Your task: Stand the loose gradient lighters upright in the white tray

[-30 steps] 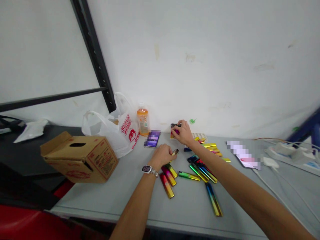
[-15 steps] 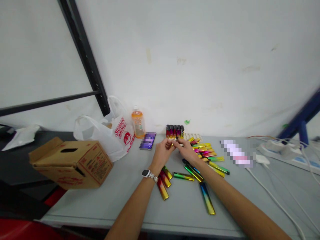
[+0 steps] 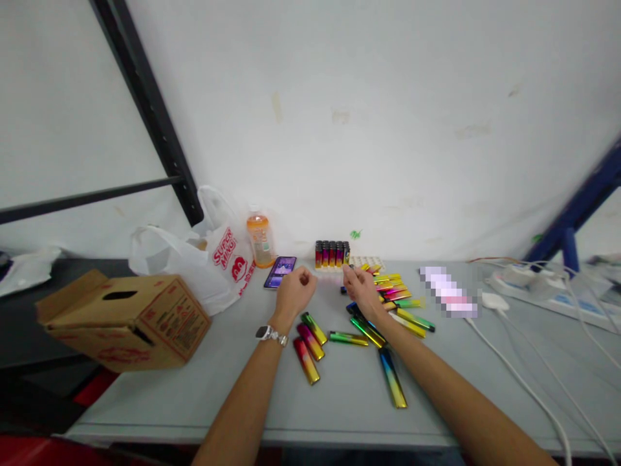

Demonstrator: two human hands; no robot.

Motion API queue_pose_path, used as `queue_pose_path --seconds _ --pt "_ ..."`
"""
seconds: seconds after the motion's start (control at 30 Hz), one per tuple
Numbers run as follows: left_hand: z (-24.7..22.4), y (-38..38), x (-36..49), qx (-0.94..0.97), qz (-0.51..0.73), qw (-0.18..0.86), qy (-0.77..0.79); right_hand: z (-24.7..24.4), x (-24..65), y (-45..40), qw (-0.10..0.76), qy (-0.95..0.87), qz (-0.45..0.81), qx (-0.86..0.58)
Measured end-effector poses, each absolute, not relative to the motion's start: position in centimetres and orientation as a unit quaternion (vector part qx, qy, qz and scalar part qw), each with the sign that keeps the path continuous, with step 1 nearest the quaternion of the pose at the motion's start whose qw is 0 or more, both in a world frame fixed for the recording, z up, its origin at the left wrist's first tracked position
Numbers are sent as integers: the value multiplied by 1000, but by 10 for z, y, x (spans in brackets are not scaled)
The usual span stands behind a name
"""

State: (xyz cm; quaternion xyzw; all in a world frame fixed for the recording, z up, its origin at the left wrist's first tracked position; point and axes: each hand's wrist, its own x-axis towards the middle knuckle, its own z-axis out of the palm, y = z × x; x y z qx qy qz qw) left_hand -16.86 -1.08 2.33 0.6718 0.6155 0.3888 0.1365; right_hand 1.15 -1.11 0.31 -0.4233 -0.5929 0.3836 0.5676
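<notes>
I cannot tell whether your curled left hand [image 3: 294,298] or right hand [image 3: 361,290] grips anything; bumping the nearby upright tubes [image 3: 332,254] could topple them.

Red lettering is spelling "SUPER MING" across the white plastic bag [image 3: 208,268], with smaller red characters below showing too indistinctly to read. Printing on the cardboard box [image 3: 129,323] and bottle [image 3: 260,243] is appearing illegible.
</notes>
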Motion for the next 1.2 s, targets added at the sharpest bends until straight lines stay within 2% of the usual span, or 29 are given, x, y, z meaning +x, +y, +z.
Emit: queue_pose_path --seconds 0.27,0.5,0.83,1.03,1.2 --pt "22 -12 -164 695 341 155 613 2 12 -10 561 -605 271 -496" --pt "18 -13 -158 718 331 156 592 5 12 -19 560 -616 305 -464" --pt "13 -17 -147 754 286 142 575 1 9 -14 555 -615 285 -482" --pt "30 -24 -170 717 159 124 667 -4 12 -10 555 -620 263 -489" --pt "40 -31 -185 706 58 194 678 -2 9 -12 554 -634 299 -449"
